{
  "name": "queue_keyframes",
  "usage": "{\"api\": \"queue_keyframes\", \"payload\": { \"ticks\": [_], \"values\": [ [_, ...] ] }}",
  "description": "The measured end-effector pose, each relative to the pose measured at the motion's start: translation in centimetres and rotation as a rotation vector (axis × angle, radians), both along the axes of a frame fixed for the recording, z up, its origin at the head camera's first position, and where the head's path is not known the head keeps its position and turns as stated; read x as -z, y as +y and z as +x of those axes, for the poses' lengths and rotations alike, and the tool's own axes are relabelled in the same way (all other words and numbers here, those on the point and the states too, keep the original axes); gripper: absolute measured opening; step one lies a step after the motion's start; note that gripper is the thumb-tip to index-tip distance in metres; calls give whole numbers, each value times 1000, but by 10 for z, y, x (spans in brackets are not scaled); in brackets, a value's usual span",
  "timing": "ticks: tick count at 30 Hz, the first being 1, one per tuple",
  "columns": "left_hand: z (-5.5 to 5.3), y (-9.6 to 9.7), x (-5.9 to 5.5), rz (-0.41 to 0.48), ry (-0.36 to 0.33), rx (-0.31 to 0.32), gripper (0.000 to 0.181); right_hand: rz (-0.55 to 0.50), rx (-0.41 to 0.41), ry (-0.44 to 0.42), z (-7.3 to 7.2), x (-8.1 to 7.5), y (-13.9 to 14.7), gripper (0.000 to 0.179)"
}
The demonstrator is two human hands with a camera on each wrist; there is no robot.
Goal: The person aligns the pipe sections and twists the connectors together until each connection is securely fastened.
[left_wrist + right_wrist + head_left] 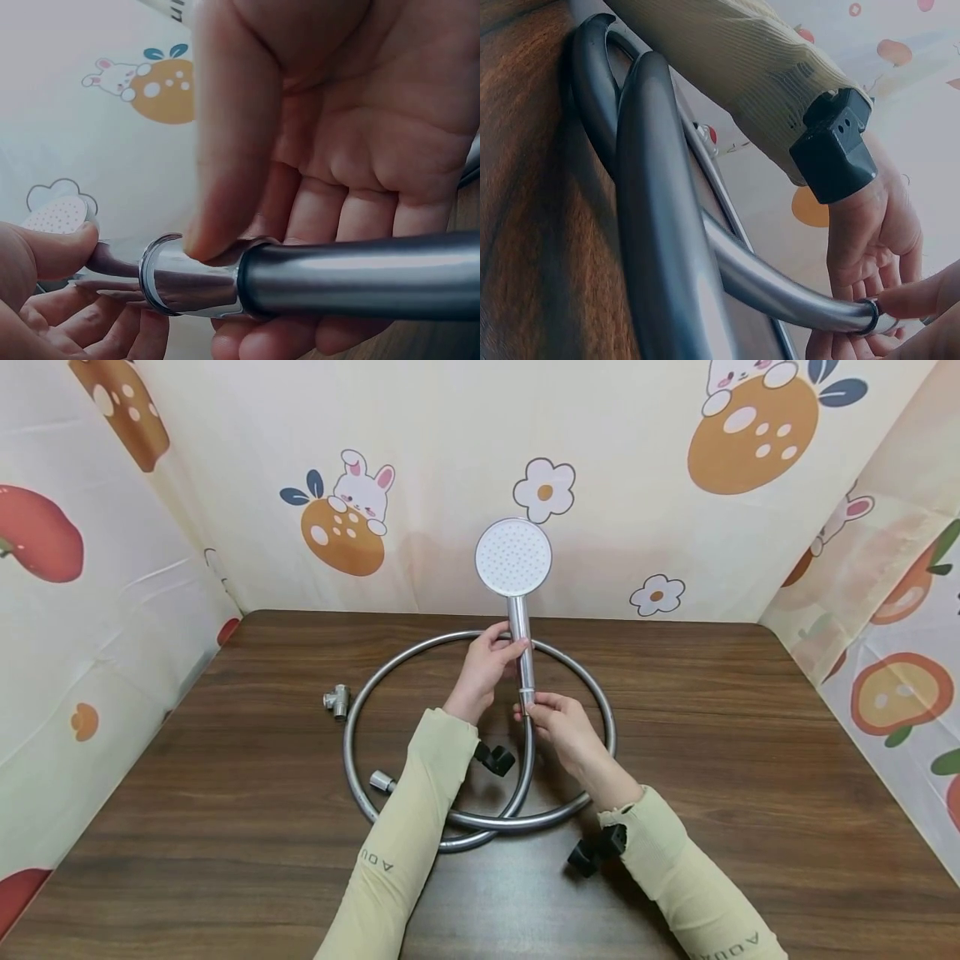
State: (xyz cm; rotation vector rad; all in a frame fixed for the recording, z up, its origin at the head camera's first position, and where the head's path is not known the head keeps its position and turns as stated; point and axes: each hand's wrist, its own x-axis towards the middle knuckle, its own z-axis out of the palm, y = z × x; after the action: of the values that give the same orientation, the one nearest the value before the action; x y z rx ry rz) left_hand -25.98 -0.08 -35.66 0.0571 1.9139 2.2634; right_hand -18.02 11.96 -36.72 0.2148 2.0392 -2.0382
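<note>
In the head view my left hand [487,668] holds the chrome handle [521,639] of a round shower head [513,557], its white spray face toward me. My right hand [566,731] pinches the chrome connector at the handle's lower end, where the silver hose [527,760] begins. Close up in the left wrist view, the connector [199,281] lies between thumb and fingers of the right hand [337,127], while the left hand [56,262] grips the handle beyond it. The right wrist view has the hose [795,296] running to the right thumb [911,298].
The hose lies in a wide loop on the brown wooden table [247,793], crossing itself near the front. Its free end [381,781] has a metal nut. A small metal fitting [337,702] sits left of the loop. Printed cloth [450,443] encloses the table's back and sides.
</note>
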Motion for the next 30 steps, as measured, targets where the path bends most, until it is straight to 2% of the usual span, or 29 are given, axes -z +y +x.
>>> {"api": "queue_keyframes", "payload": {
  "ticks": [7,12,19,30],
  "values": [
    [0,0,-1,-8,3,5,38,-101,56,-24,0,-3,1,34],
    [0,0,-1,-6,-1,3,37,-91,71,-32,-2,-2,1,35],
    [0,1,0,13,-2,15,38,-17,81,-36,-3,1,2,45],
    [-1,1,0,17,-5,14,40,-36,84,-40,-4,0,1,42]
  ]
}}
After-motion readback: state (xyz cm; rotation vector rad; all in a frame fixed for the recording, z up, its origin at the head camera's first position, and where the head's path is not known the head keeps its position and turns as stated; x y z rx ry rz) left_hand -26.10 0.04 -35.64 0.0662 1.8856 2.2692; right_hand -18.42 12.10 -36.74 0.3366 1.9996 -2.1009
